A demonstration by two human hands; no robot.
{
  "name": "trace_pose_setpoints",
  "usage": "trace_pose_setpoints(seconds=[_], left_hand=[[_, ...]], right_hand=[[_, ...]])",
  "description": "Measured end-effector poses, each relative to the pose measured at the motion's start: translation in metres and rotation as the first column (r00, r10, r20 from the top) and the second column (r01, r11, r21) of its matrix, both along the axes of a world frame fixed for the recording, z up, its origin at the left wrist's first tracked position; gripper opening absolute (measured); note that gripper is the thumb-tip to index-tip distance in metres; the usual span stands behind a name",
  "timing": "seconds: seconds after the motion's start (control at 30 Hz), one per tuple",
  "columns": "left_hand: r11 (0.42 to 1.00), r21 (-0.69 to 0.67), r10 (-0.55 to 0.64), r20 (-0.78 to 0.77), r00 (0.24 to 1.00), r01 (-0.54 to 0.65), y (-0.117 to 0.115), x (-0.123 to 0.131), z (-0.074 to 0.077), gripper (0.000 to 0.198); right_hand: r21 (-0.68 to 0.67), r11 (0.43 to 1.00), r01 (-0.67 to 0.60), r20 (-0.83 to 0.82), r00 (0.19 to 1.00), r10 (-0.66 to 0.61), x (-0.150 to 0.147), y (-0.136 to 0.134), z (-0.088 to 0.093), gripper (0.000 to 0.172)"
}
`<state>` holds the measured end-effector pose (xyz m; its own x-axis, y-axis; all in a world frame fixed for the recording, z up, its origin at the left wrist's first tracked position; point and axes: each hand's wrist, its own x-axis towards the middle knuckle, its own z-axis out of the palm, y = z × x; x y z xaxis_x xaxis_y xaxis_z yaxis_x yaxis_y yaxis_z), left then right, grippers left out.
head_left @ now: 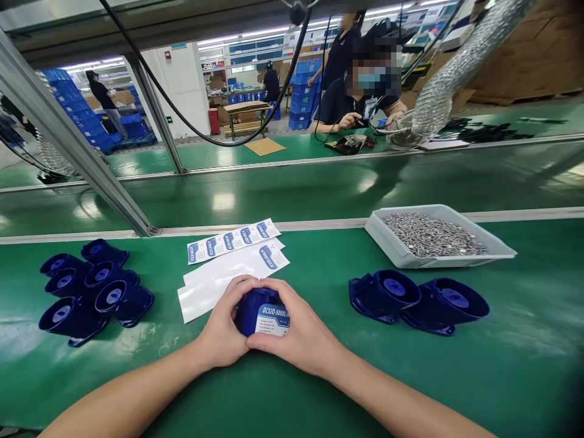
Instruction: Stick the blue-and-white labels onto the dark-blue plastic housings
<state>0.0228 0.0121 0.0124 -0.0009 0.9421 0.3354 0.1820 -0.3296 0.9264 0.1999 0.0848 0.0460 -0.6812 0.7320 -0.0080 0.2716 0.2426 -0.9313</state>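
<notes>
Both my hands wrap round one dark blue plastic housing (261,307) on the green bench. My left hand (225,325) cups its left side. My right hand (298,331) covers its right side, thumb pressed on a white label (272,319) printed "DCS20-5000L". Just beyond lie label sheets (232,240) and peeled white backing strips (214,283). Several unlabelled blue housings (89,289) cluster at the left. Two more blue housings (417,298) lie at the right.
A white tray (395,249) filled with small metal screws sits at the right rear. A metal frame post (73,143) slants down at the left. Beyond a green conveyor belt (292,188), a person (360,91) works under a silver duct hose (456,67).
</notes>
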Motion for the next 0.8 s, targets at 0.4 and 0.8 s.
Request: trace_pose_setpoints(seconds=[0.4, 0.8], left_hand=[[0.996, 0.094, 0.009, -0.2, 0.98, 0.01, -0.001, 0.003, 0.008, 0.066], [0.995, -0.104, 0.025, 0.276, 0.961, 0.003, 0.001, -0.015, 0.014, 0.105]], right_hand=[[-0.37, 0.929, 0.011, -0.175, 0.981, -0.081, 0.003, 0.01, 0.008, 0.058], [0.124, 0.974, -0.188, -0.179, 0.962, 0.208, 0.01, 0.029, -0.019, 0.138]])
